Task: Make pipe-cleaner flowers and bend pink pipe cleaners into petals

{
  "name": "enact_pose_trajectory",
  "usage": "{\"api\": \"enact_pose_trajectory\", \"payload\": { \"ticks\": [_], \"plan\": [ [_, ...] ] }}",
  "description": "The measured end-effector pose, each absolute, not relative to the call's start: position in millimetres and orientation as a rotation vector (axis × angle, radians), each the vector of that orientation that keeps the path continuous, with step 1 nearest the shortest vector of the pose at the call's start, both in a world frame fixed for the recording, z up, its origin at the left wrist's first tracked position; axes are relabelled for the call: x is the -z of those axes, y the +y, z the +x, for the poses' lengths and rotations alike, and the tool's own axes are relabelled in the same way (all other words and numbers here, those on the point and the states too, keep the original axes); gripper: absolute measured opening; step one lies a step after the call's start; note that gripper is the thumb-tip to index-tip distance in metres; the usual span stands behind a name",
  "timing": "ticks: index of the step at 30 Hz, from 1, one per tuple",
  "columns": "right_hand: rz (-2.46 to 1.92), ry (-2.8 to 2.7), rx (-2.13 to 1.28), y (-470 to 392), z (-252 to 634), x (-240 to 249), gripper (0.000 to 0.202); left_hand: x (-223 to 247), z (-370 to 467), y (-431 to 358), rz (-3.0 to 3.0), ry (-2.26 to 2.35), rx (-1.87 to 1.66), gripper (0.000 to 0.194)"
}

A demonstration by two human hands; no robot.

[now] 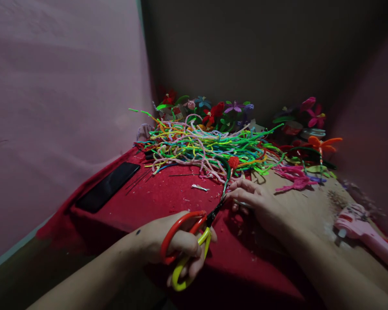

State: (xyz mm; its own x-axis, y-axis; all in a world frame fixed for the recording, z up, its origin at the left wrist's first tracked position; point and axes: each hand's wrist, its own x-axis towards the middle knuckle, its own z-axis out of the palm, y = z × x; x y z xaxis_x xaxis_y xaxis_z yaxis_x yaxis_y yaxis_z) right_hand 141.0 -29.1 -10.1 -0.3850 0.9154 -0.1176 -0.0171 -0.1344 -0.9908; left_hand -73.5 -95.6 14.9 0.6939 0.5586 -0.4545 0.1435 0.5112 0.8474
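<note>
My left hand (184, 247) is closed through the handles of a pair of scissors (184, 217), one loop red and the other yellow. The dark blades point up and to the right, and their tips meet the lower end of a green stem (226, 186). My right hand (255, 199) pinches that stem close to the blade tips. Above its fingers stands a small red pipe-cleaner flower head (233, 162); whether it joins this stem I cannot tell. A metallic rim shows under the right fingers, mostly hidden.
Many coloured pipe cleaners (194, 148) lie heaped on the red cloth (168, 193). A black phone (108, 186) rests at left. On the right are cardboard (287, 206), pink pipe-cleaner pieces (294, 177) and a pink glue gun (358, 224). Finished flowers (213, 113) stand behind.
</note>
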Motion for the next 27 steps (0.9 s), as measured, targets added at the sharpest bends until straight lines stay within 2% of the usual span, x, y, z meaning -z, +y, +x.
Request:
{"api": "enact_pose_trajectory", "payload": {
  "ticks": [4,14,19,24,27],
  "plan": [
    [-1.049,-1.391,-1.621,-30,141,10,0.023,-10,-68,-91,1.013,0.770,-0.336,0.039],
    [-1.022,-1.242,-1.725,-29,142,13,0.020,0,-61,-90,1.087,0.813,-0.388,0.024],
    [-1.045,-1.326,-1.728,-28,142,14,0.017,-1,-59,-89,1.166,0.860,-0.362,0.031],
    [-1.105,-1.440,-1.664,-29,144,15,0.021,-7,-58,-88,1.274,0.880,-0.327,0.017],
    [-1.106,-1.435,-1.648,-29,145,17,0.020,-13,-55,-89,1.332,0.910,-0.309,0.016]
  ]
}}
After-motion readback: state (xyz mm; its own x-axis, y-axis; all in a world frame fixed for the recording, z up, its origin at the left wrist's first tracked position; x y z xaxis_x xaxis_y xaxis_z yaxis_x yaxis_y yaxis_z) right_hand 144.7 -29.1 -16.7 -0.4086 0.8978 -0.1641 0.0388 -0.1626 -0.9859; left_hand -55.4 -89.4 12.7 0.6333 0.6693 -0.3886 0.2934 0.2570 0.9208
